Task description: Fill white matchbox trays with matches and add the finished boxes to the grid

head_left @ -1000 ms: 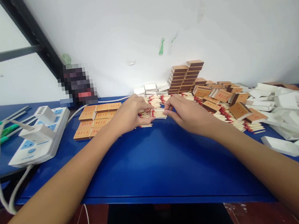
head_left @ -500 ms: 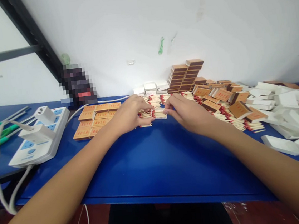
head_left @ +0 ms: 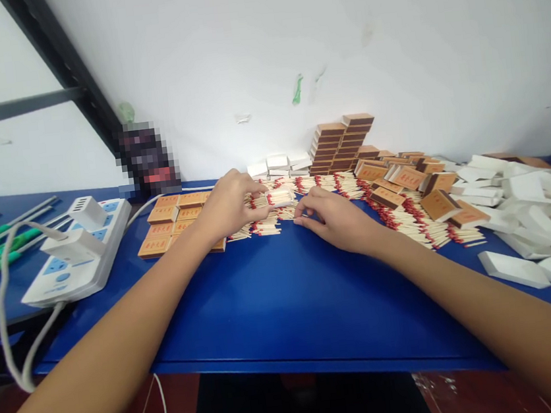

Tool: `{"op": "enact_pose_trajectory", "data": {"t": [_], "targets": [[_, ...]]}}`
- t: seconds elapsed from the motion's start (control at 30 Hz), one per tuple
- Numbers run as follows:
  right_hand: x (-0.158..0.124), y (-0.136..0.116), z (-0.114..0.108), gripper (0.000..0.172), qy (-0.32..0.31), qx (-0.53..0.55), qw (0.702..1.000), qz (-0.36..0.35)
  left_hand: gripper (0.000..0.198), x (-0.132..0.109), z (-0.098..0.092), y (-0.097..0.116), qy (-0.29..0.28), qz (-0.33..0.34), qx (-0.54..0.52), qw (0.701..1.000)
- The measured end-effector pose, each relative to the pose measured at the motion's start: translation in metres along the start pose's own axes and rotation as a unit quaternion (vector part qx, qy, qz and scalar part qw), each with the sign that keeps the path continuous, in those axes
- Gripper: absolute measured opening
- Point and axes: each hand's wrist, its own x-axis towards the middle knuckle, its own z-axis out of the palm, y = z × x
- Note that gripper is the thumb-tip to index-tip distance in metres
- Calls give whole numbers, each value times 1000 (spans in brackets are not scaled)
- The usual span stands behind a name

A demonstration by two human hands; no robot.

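At the left end of a small white matchbox tray (head_left: 279,198), the thumb and forefinger of my left hand (head_left: 233,205) grip its sides. Matches with red heads lie in the tray. My right hand (head_left: 339,219) is just right of the tray and apart from it, low over the table. Its fingers are curled with thumb and fingertips close together; what they hold, if anything, I cannot make out. Loose matches (head_left: 265,226) lie beneath and around my left hand. More matches (head_left: 347,185) spread behind my right hand.
Orange matchboxes (head_left: 161,231) stand in rows at left, beside a white power strip (head_left: 87,261). Stacked matchboxes (head_left: 333,147) lean near the wall. A match pile (head_left: 411,217) with loose boxes and white trays (head_left: 516,268) fills the right side of the blue table (head_left: 276,299).
My right hand has drawn back from the tray's right end, slightly toward me. My left hand, with the tray, has shifted a little left. Matches in the tray now show more openly.
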Motion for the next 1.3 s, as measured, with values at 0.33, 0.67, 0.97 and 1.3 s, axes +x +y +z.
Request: {"op": "enact_pose_trajectory", "data": {"t": [0.33,0.67,0.97,1.3], "targets": [[-3,-7,2,12,-50,-9,999,6,18,-1,4,1,-2,10,13,1000],[-5,-48,9,13,-64,-91,993,-32,15,-1,1,3,-11,9,27,1000],[1,-48,13,8,-63,-71,995,-28,15,-1,1,5,-11,8,23,1000],[-2,-40,7,13,-64,-123,990,-27,18,-3,-2,3,-19,14,32,999]]}}
